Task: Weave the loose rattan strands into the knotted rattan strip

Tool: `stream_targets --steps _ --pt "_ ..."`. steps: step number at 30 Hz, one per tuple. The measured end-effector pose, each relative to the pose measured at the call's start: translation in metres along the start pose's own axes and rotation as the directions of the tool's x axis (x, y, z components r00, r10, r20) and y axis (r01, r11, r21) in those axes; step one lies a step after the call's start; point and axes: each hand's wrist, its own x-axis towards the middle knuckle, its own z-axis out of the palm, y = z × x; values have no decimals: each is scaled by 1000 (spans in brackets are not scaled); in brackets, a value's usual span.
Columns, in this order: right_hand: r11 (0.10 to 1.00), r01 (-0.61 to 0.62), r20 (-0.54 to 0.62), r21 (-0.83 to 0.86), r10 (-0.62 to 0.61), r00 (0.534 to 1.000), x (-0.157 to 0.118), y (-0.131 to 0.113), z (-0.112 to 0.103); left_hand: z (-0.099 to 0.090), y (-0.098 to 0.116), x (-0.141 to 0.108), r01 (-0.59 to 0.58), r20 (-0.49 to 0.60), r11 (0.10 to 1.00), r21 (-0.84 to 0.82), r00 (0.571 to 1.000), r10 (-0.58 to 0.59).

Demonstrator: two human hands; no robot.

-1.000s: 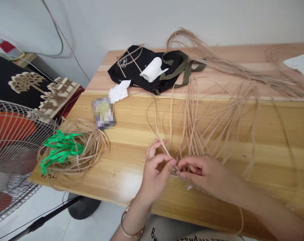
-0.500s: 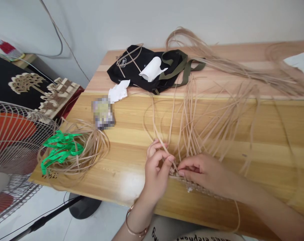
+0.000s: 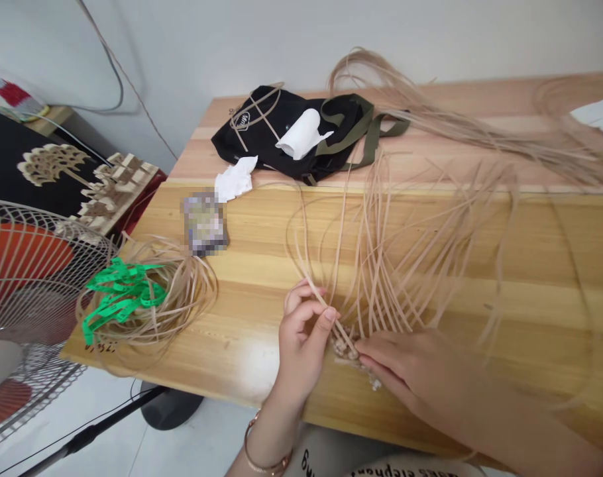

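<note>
My left hand (image 3: 304, 338) pinches a pale, flat weaving strand (image 3: 315, 289) between thumb and forefinger, and the strand slants up and away from it. To its right, my right hand (image 3: 415, 371) closes thumb and fingers on the edge of a small woven piece (image 3: 346, 348) made of the same strands. Much of that woven piece is hidden under my right hand. From it, many loose strands (image 3: 381, 265) fan out across the table toward the back. The fingertips of the two hands are a short way apart.
A coil of strands (image 3: 197, 291) with a green tape measure (image 3: 125, 291) lies at the table's left, near a fan (image 3: 28, 298). Behind are a black bag (image 3: 276, 126), torn white paper (image 3: 236, 179), a blurred-out box (image 3: 205, 224) and a long strand bundle (image 3: 480, 136).
My left hand has shifted slightly left and down, still pinching the strand. My right hand has turned flatter and come lower over the woven piece, covering more of it.
</note>
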Motion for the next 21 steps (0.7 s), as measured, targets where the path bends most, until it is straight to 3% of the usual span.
stream_targets --steps 4,10,16,21 --pt "992 -61 -176 109 79 981 -5 -4 9 -3 1 1 2 34 1000 13 999 -2" --pt "986 -37 -175 164 66 982 -6 -4 16 -3 0 -1 -6 37 999 34 999 5" --pt "901 -114 -78 418 161 984 -5 -4 8 -4 1 -1 -45 86 999 20 995 44" --pt "792 -199 92 577 180 979 6 2 -2 -4 2 0 -75 119 997 13 990 73"
